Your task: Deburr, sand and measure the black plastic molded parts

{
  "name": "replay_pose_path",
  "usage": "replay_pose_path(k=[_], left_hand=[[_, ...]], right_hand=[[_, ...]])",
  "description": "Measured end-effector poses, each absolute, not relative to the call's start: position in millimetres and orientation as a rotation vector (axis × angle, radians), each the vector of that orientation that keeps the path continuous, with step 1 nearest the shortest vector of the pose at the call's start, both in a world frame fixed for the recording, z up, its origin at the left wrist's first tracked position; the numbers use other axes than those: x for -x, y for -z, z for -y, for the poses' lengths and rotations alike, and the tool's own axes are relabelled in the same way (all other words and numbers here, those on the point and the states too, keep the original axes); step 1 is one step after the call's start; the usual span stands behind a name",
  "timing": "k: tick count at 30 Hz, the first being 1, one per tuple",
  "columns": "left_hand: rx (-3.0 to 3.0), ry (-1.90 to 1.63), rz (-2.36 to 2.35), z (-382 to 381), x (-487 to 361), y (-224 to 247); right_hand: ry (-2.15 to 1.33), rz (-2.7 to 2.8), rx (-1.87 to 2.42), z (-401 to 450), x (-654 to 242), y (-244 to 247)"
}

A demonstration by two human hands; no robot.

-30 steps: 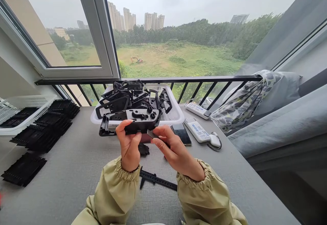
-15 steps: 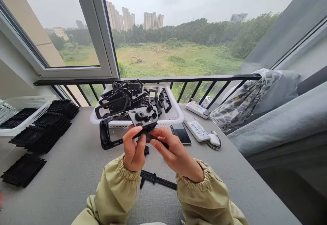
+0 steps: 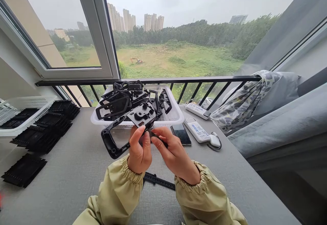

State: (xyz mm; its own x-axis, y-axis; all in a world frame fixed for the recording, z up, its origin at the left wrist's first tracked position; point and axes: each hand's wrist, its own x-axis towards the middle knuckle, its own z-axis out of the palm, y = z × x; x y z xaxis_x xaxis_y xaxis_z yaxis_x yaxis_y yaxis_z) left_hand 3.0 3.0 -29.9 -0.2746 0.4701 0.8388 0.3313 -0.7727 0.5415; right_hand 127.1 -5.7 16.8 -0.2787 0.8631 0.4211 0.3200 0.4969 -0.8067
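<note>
A black plastic frame part (image 3: 112, 142) with a large loop at its left end is raised over the near rim of the white basket (image 3: 176, 116). My left hand (image 3: 140, 150) pinches its lower edge between thumb and fingers. Close beside it, my right hand (image 3: 176, 153) is closed on a thin dark strip-like piece, partly hidden by the fingers, that meets the frame part. More black plastic parts (image 3: 125, 99) lie piled in the basket. Below the hands, a black caliper (image 3: 160, 181) rests on the grey table (image 3: 76, 170).
Stacks of black flat parts (image 3: 51, 123) and another white basket (image 3: 48, 102) are at the left. A dark phone (image 3: 182, 134), two white devices (image 3: 196, 130) and a coiled cable (image 3: 216, 141) lie at the right. A black railing (image 3: 204, 79) runs behind.
The frame part has tilted, its looped end now lower and nearer me. My left hand has shifted slightly right, close to my right hand, which has barely moved.
</note>
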Motion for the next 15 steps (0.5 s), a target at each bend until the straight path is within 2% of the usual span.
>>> replay_pose_path(k=[8, 15], left_hand=[[-1.589, -2.179, -1.044, 6.5, -13.2, 14.9], [-1.53, -2.258, -1.174, 9.1, -18.3, 15.7]], right_hand=[[-0.814, 1.895, 0.976, 5.2, -133.8, -24.1], [-0.737, 1.842, 0.966, 9.3, -131.6, -21.5]])
